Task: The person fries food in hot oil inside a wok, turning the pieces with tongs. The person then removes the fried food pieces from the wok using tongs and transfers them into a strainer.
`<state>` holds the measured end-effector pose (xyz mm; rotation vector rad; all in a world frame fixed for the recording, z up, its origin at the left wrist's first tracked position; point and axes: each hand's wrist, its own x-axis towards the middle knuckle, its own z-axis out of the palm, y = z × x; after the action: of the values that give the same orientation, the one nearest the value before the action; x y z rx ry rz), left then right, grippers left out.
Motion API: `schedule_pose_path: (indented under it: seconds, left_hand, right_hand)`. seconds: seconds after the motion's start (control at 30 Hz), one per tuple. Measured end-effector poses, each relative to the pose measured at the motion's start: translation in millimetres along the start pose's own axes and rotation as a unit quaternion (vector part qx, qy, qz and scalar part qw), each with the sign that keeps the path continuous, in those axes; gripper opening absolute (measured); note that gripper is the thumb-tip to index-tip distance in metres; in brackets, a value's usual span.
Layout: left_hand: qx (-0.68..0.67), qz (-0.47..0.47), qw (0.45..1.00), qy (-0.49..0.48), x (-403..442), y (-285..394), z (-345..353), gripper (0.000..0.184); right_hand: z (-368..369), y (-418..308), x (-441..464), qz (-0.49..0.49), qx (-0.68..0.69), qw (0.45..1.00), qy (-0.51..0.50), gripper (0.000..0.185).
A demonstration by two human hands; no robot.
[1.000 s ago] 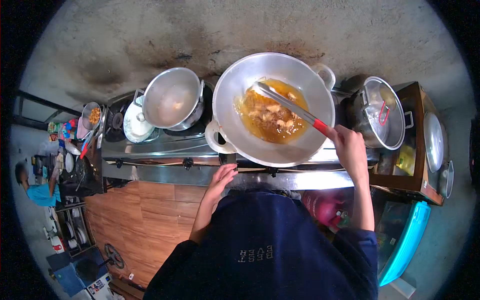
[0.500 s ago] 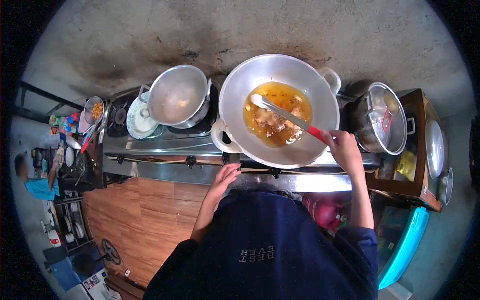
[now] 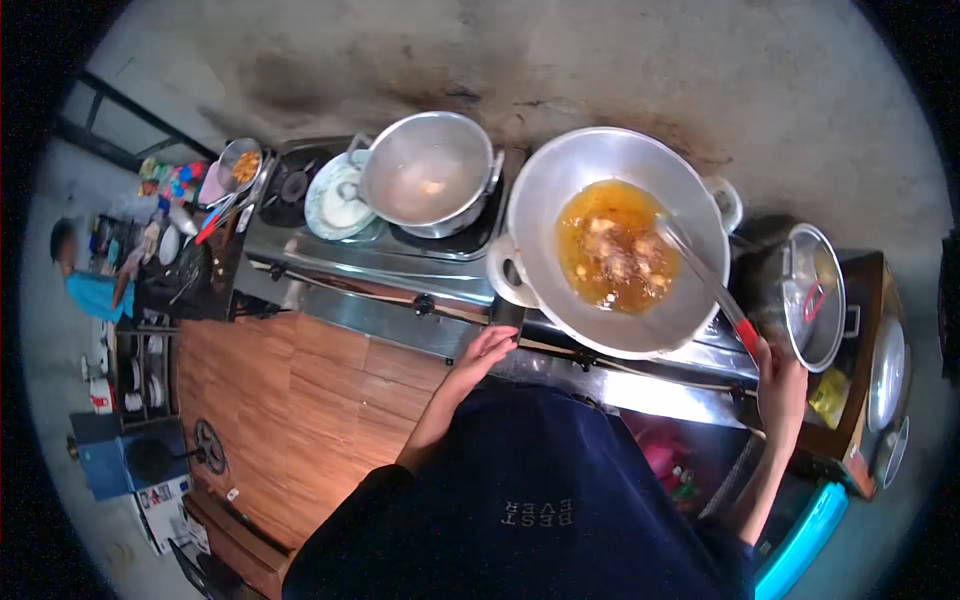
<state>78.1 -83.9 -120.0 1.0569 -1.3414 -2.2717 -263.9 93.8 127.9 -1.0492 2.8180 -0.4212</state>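
Our right hand [image 3: 782,388] grips the tongs [image 3: 712,280]; our left hand [image 3: 474,366], loosely open, holds nothing by the stove [image 3: 385,268]. We should turn the food [image 3: 622,256] gently, limiting splashes.

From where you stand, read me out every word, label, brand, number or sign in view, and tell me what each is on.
"BEST EVER": on the dark blue shirt, upside down in this view.
Too small or blurred to read: print on the colorful packets at far left, and the small label on the wooden cabinet.
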Motion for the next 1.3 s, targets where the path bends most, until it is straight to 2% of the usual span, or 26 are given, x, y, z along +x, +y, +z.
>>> schedule_pose_path:
  seconds: [0.1,0.2,0.43,0.53,0.63,0.73,0.83,0.93,1.07,1.17,1.2,1.3]
  left_hand:
    - [0.0,0.01,1.0,0.01,-2,0,0,0.034]
    - [-0.013,0.011,1.0,0.018,-2,-6,-2,0.035]
    - [-0.007,0.007,1.0,0.017,-2,-13,-5,0.036]
    - [-0.03,0.014,0.999,0.036,-4,-9,-4,0.033]
    - [0.002,0.022,1.0,0.017,-7,-9,-6,0.036]
    - [0.013,0.027,1.0,0.004,-10,-7,-7,0.036]
    - [0.009,0.019,1.0,0.008,-13,-2,-6,0.036]
    - [-0.002,0.012,1.0,0.017,-8,-8,-10,0.036]
    - [-0.018,0.015,0.999,0.036,-4,-11,-9,0.034]
    - [-0.009,0.013,1.0,0.023,-2,-11,-8,0.034]
    - [-0.011,0.01,1.0,0.019,-1,-11,-7,0.033]
    - [-0.014,-0.001,1.0,0.006,1,-11,-7,0.034]
  right_hand:
    - [11,9,-8,0.022,-0.107,0.994,0.019,0.033]
    - [22,5,-12,0.032,-0.118,0.993,0.002,0.032]
    - [28,2,-12,0.001,-0.033,0.997,-0.064,0.032]
    - [18,-9,-14,0.035,-0.046,0.997,-0.042,0.033]
    - [26,-4,-14,0.033,-0.11,0.993,-0.018,0.034]
    - [37,-4,-15,0.009,-0.103,0.995,-0.017,0.035]
    - [40,2,-13,-0.006,-0.052,0.997,-0.057,0.035]
    - [36,2,-15,-0.022,-0.015,0.999,-0.017,0.041]
    - [33,3,-18,-0.016,-0.056,0.998,0.022,0.041]
    - [45,11,-17,-0.028,-0.052,0.998,0.007,0.041]
    - [40,1,-16,-0.008,-0.043,0.998,-0.034,0.04]
    - [29,-7,-17,0.001,-0.008,0.998,-0.062,0.04]
